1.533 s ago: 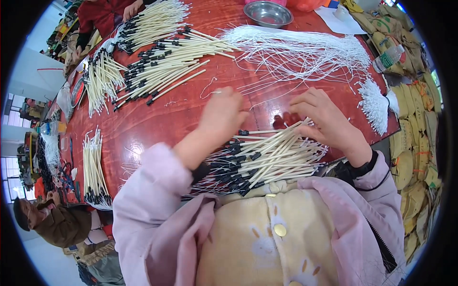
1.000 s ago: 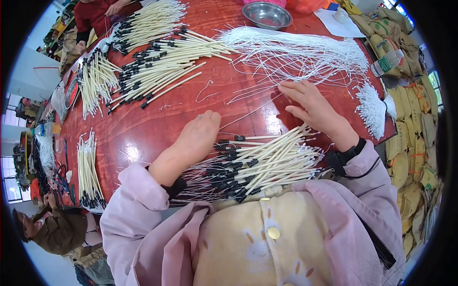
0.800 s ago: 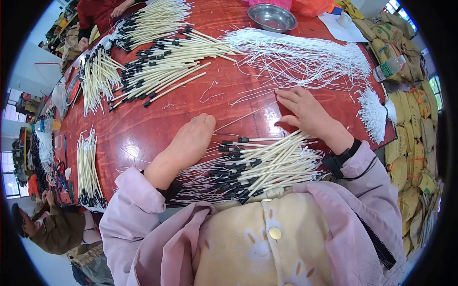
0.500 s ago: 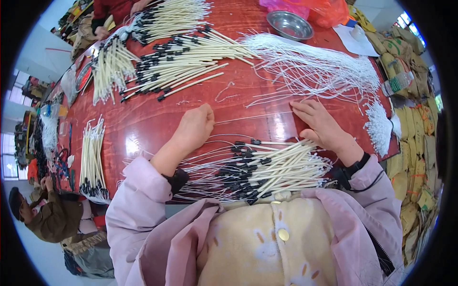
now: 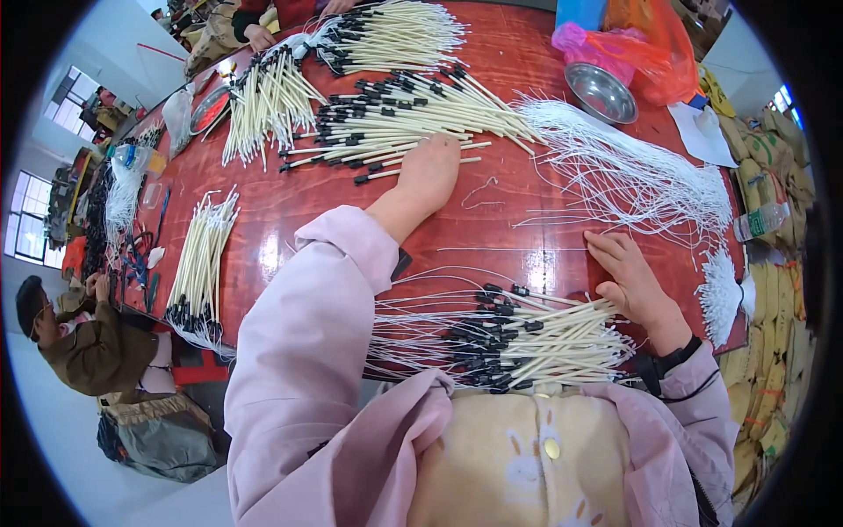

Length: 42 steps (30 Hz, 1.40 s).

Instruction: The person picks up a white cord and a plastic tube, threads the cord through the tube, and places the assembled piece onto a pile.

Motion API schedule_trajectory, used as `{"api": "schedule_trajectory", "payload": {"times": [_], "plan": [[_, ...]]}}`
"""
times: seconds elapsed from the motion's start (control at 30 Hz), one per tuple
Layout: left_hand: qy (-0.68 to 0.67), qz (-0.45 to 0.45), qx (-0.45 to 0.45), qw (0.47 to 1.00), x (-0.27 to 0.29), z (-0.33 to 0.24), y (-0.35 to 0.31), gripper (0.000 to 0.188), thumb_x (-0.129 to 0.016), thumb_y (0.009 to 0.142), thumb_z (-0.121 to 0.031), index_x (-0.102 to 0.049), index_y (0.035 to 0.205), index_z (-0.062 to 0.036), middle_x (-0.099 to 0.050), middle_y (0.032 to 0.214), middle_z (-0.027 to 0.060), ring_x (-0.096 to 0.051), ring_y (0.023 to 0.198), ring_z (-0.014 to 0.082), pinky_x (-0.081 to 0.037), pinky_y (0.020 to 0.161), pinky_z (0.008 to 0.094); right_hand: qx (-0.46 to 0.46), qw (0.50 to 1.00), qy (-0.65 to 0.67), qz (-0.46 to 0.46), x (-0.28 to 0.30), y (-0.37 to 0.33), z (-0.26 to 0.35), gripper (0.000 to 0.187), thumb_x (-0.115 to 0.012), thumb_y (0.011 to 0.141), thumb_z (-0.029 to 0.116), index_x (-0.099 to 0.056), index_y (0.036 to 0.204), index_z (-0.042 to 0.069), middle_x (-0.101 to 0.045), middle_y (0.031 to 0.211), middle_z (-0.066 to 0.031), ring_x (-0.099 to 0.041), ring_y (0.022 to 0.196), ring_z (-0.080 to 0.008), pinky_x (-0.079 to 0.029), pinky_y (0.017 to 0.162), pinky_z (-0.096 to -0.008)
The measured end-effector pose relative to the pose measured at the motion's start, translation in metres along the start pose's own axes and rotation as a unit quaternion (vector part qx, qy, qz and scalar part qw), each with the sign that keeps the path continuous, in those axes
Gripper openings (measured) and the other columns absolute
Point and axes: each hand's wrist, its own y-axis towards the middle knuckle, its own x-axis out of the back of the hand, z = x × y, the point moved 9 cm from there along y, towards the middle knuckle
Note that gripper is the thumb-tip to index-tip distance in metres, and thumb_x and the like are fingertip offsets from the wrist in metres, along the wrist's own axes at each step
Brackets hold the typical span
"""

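My left hand (image 5: 430,176) reaches across to the front edge of a pile of cream-coloured thin tubes with black end pieces (image 5: 395,119). Its fingers bend down onto the tubes, and whether they grip one is hidden. My right hand (image 5: 634,283) rests at the right with fingers stretched out and thumb apart. A single white string (image 5: 514,249) lies straight on the table, one end reaching the right fingertips. Below that hand, close to my body, lies another bundle of cream tubes with black ends (image 5: 536,338), with white strings (image 5: 408,325) trailing left.
Loose white strings (image 5: 623,167) spread at the right, beside a tied white bundle (image 5: 720,299). A metal bowl (image 5: 602,92) and red plastic bag (image 5: 654,53) stand behind. More tubes (image 5: 204,259) lie left. Another person's hand (image 5: 260,37) is at the far edge; a person (image 5: 83,342) sits left.
My left hand has left the string and moved forward onto the far tube pile. My right hand stays by the string's end. The whole view has shifted somewhat.
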Motion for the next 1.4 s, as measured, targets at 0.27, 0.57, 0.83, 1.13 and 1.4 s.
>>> {"api": "schedule_trajectory", "payload": {"times": [0.27, 0.57, 0.83, 1.13, 1.4], "plan": [[-0.097, 0.001, -0.052, 0.994, 0.033, 0.002, -0.023, 0.013, -0.056, 0.092, -0.008, -0.06, 0.102, -0.0007, -0.065, 0.095, 0.0213, -0.066, 0.093, 0.0394, -0.053, 0.077, 0.0495, -0.007, 1.0, 0.019, -0.01, -0.002, -0.002, -0.004, 0.073, -0.05, 0.098, 0.054, -0.056, 0.136, -0.008, -0.049, 0.151, -0.0181, -0.046, 0.129, -0.0392, -0.037, 0.113, -0.0469], [-0.284, 0.072, 0.101, 0.951, 0.065, 0.038, -0.146, 0.008, -0.06, 0.09, -0.002, -0.059, 0.098, -0.0002, -0.062, 0.091, 0.0209, -0.061, 0.088, 0.0417, -0.049, 0.076, 0.0445, -0.005, 1.0, 0.019, -0.021, 0.0, 0.0, -0.004, 0.071, -0.053, 0.097, 0.051, -0.056, 0.134, -0.008, -0.049, 0.151, -0.0181, -0.046, 0.129, -0.0379, -0.037, 0.112, -0.0462], [-0.316, 0.071, 0.083, 0.942, 0.055, 0.025, -0.158, 0.011, -0.062, 0.089, 0.0, -0.059, 0.1, 0.0014, -0.062, 0.091, 0.0186, -0.062, 0.086, 0.0379, -0.05, 0.077, 0.0424, -0.013, 1.0, 0.005, -0.023, -0.003, -0.001, 0.0, 0.075, -0.054, 0.095, 0.055, -0.057, 0.134, -0.009, -0.05, 0.15, -0.0184, -0.047, 0.127, -0.0383, -0.037, 0.111, -0.0462], [-0.323, 0.075, 0.077, 0.94, 0.054, 0.018, -0.152, 0.011, -0.063, 0.089, 0.0, -0.06, 0.099, 0.0022, -0.062, 0.092, 0.0193, -0.063, 0.087, 0.0384, -0.05, 0.077, 0.0429, -0.017, 0.999, -0.002, -0.03, -0.002, -0.001, 0.004, 0.075, -0.057, 0.094, 0.055, -0.057, 0.133, -0.009, -0.05, 0.149, -0.0187, -0.048, 0.126, -0.0392, -0.038, 0.11, -0.0471], [-0.309, 0.081, 0.072, 0.945, 0.05, 0.012, -0.146, 0.011, -0.063, 0.089, -0.001, -0.06, 0.1, 0.0015, -0.062, 0.094, 0.0195, -0.063, 0.089, 0.0394, -0.05, 0.078, 0.0447, -0.018, 0.999, -0.011, -0.028, -0.002, 0.0, 0.002, 0.078, -0.058, 0.093, 0.057, -0.056, 0.134, -0.009, -0.05, 0.149, -0.019, -0.047, 0.127, -0.0395, -0.038, 0.111, -0.0469]]}}
